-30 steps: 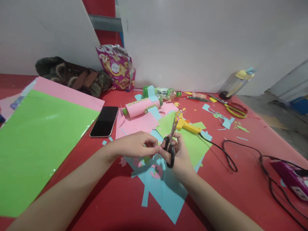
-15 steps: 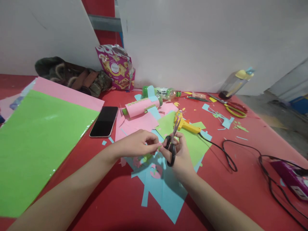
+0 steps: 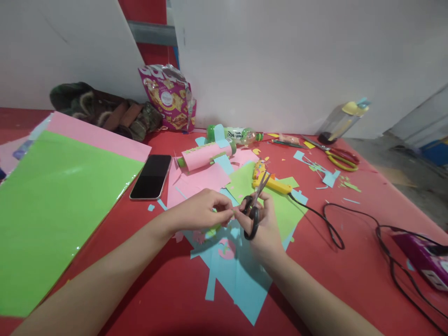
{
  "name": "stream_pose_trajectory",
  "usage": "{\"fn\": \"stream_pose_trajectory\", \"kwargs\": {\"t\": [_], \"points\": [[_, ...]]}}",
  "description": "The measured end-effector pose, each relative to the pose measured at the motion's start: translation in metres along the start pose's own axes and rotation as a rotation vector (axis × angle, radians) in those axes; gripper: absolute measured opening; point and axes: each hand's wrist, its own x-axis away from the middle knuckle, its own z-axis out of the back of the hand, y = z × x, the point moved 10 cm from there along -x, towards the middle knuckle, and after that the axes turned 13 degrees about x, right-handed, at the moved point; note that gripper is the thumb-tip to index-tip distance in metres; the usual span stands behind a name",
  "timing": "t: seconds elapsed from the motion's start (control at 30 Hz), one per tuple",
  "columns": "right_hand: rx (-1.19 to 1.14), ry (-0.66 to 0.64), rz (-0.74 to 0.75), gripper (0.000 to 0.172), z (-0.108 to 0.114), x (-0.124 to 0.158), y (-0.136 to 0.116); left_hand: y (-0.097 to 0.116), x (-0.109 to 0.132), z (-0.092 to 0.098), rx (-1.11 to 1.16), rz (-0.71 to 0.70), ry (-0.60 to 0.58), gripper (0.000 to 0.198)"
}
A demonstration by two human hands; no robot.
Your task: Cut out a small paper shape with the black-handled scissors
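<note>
My right hand point(image 3: 264, 228) has its fingers through the black handles of the scissors point(image 3: 255, 205), whose blades point up and away. My left hand point(image 3: 206, 210) is pinched, its thumb and fingertip meeting those of my right hand over a tiny piece too small to make out. Below them lies light blue paper point(image 3: 241, 284) with a round pink cutout point(image 3: 227, 248) on it. Green paper point(image 3: 285, 214) and a yellow glue gun point(image 3: 276, 184) are just beyond my right hand. A pink-wrapped roll point(image 3: 206, 156) lies behind my left hand.
A phone point(image 3: 151, 177) and large green sheets point(image 3: 63, 210) lie at left. Behind are a snack bag point(image 3: 170, 98), a green bottle point(image 3: 238, 135) and a clear bottle point(image 3: 343, 122). Red-and-yellow-handled scissors point(image 3: 343, 159), a black cable point(image 3: 360, 212) and a purple power strip point(image 3: 423, 261) are at right.
The scissors have tilted slightly to the right in my right hand. The pink bit seen between my fingertips before is now mostly hidden; my left hand has barely moved.
</note>
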Motion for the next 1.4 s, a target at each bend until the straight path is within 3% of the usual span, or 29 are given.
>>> {"fn": "stream_pose_trajectory", "kwargs": {"t": [0.17, 0.47, 0.9, 1.4], "points": [[-0.003, -0.009, -0.005, 0.040, -0.002, 0.000, 0.000, -0.002, 0.001, 0.000, -0.001, 0.022, -0.018, 0.024], [0.028, 0.064, 0.014, 0.038, 0.007, -0.001, -0.005, -0.005, 0.001, 0.012, 0.094, 0.032, 0.066, 0.013], [0.020, 0.097, 0.033, 0.039, 0.011, -0.001, -0.007, 0.002, -0.002, 0.004, 0.132, 0.008, 0.057, 0.023], [0.014, 0.096, 0.044, 0.039, 0.011, -0.001, -0.010, 0.001, -0.004, 0.002, 0.157, -0.031, 0.149, 0.024]]}}
